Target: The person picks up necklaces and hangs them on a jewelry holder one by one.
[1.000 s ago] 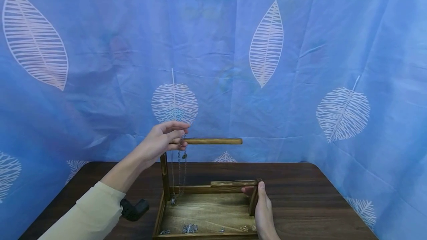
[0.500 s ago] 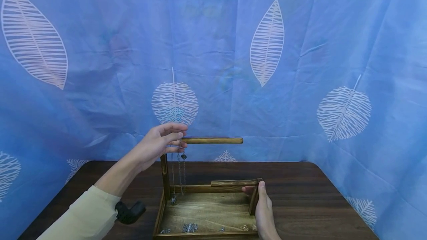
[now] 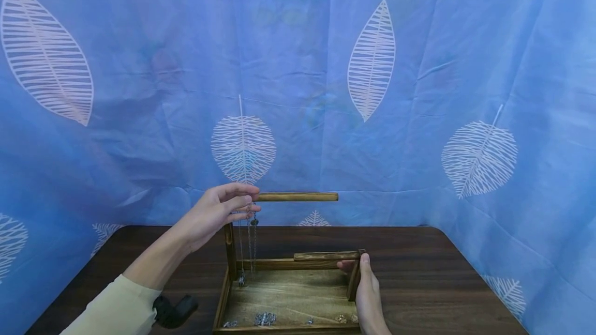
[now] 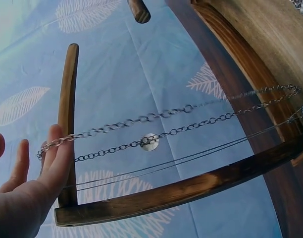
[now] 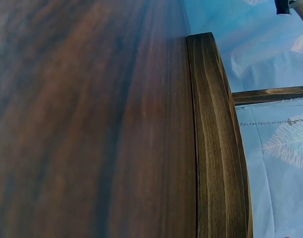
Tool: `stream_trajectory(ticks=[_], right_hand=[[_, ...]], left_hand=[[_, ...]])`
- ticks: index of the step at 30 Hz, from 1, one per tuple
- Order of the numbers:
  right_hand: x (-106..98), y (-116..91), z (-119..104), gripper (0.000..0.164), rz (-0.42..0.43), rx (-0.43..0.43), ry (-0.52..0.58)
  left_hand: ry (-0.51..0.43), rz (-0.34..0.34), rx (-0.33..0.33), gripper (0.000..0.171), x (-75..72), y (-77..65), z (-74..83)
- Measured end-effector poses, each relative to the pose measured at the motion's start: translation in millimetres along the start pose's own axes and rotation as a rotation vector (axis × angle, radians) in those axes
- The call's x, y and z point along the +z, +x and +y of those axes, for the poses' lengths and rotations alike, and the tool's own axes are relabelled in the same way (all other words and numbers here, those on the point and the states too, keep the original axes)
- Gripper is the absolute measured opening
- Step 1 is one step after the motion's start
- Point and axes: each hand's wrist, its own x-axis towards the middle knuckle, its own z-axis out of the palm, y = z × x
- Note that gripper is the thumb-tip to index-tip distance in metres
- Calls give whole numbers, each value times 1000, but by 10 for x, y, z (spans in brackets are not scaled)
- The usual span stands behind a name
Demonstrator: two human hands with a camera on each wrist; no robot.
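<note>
A wooden jewelry stand (image 3: 298, 293) has a tray base, a tall left post (image 3: 230, 247) and an upper bar (image 3: 298, 197). My left hand (image 3: 219, 211) is at the bar's left end, fingers extended. In the left wrist view, a silver chain necklace (image 4: 141, 118) with a round pendant (image 4: 149, 142) loops across those fingers (image 4: 55, 148) beside the bar. A thinner necklace (image 4: 191, 157) hangs nearer the post. My right hand (image 3: 370, 293) grips the short right post (image 3: 354, 280), thumb outside and fingertips on the inner side.
Small silver pieces (image 3: 264, 318) and gold-coloured pieces (image 3: 341, 318) lie along the tray's front. A lower bar (image 3: 326, 256) runs left from the short post. The stand rests on a dark wooden table (image 3: 433, 283), before a blue leaf-patterned curtain (image 3: 298, 66).
My left hand has come down a little at the bar, and the chain with its pendant has dropped slightly with it. The right hand keeps its grip on the short post.
</note>
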Motion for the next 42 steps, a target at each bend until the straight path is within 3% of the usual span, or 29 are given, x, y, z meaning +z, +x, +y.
stream_trajectory(ticks=[9,20,29,36,42], right_hand=[[-2,-5,0,83,-5,-6,7],[-6,-3,19,82,-17,-30,3],[-8,-5,19,81,-8,-25,-6],[-18,2,24,81,-15,-30,-7],[-5,-6,10,83,-16,-17,-16]], left_hand=[[-3,1,-21,38,40,-67,-90],[60,15,-21,38,19,-112,-182],[53,34,17,41,0,-190,-231],[49,-22,25,43,9,-251,-293],[102,-81,-33,36,-28,-307,-556]])
